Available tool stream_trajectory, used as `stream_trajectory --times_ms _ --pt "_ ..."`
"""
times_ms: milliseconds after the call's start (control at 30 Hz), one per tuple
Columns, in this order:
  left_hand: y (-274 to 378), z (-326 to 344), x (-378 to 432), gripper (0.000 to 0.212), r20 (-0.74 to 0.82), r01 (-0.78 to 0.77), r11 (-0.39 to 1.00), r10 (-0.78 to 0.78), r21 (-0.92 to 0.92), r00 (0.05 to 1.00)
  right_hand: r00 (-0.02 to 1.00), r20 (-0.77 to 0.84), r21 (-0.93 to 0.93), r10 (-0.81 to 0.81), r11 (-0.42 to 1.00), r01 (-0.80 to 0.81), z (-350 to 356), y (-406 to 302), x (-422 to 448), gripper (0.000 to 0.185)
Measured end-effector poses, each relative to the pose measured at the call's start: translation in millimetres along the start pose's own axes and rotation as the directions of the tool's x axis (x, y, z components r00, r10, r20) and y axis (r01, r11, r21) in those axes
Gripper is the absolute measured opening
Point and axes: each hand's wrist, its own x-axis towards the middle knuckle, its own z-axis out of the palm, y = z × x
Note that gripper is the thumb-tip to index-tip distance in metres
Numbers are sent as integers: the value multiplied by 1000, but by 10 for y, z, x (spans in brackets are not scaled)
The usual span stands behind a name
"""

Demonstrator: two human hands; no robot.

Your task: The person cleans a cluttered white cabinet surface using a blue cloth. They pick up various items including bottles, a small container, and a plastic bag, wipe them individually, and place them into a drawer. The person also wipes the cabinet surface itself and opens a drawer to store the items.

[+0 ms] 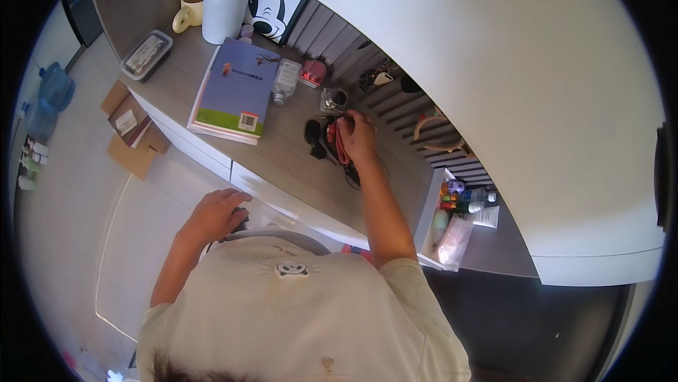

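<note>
My right hand (359,137) is over the wooden counter, its fingers closed on a red strap (342,145) that lies among small dark items. Just left of it are black sunglasses (315,139), and above it stands a small glass jar (334,100). Near my waist, off the counter's front edge, my left hand (217,215) curls beside a small black object (240,220); whether it grips this object cannot be told. A blue and green book (235,90) lies on a stack, with a clear bottle (286,81) to its right.
A white pitcher (225,11), a yellow mug (190,6) and a lidded plastic box (146,56) stand at the counter's left end. A white bin (431,207) of bottles and tubes is at right. A white cabinet (476,64) overhangs the counter. Cardboard (132,151) lies on the floor.
</note>
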Motion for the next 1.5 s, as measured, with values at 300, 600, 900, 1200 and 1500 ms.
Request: stream_trajectory --times_ms 300,600,900,1200,1500 --pt "77 60 28 27 8 -10 1000 10 -2 1000 961 220 512 165 820 -258 0 57 -79 25" --pt "80 74 11 24 -60 -34 999 33 -20 998 975 24 824 219 548 -143 -847 -347 67 21" --pt "38 93 -20 23 -86 -64 997 60 -51 994 928 -346 771 137 606 198 -1273 -165 955 20" --pt "-46 83 -70 23 -134 -78 995 69 -59 989 874 -464 604 142 773 195 -1114 397 1246 17" --pt "-64 89 -61 23 -138 -49 997 40 -61 990 934 -316 -31 -167 986 166 -504 10 82 18"
